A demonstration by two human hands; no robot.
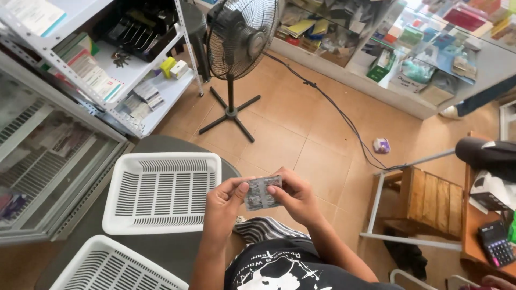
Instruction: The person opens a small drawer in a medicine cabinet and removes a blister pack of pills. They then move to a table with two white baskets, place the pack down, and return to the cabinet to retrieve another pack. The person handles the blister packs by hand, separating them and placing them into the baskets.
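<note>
We see a silver foil blister strip [263, 192], a white slotted plastic basket [161, 192], a black pedestal fan [241, 37] and a tan tiled floor [301, 123].

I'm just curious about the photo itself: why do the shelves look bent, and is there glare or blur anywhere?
Head view: wide-angle distortion bows the metal shelf and glass counter toward the edges; daylight glares off the counter's glass, washing out the goods inside; the fridge door shows hazy reflections; the blister pack between left hand and right hand is sharp, shadows soft.
</note>
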